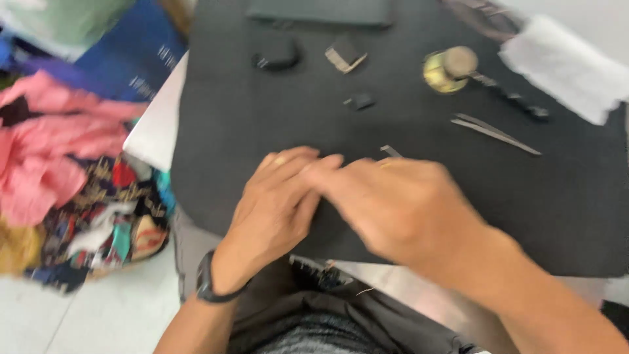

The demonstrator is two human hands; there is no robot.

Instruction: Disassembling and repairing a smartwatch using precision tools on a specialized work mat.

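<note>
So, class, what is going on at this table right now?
A person presses both hands on a black cloth covering the table. The left hand lies flat; the right hand crosses over its fingertips, blurred. Tweezers, a small round tin and dark scraps lie beyond. Colourful fabrics are piled left.

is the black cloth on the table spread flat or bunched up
Spread flat: the black cloth lies smooth across the table, with both hands pressed on its near edge.

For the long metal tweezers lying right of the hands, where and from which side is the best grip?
Probably pinch the tweezers at mid-length, coming from above: they lie flat and slanted on the black cloth, with bare cloth on both long sides. Blur hides which end is joined.
</note>
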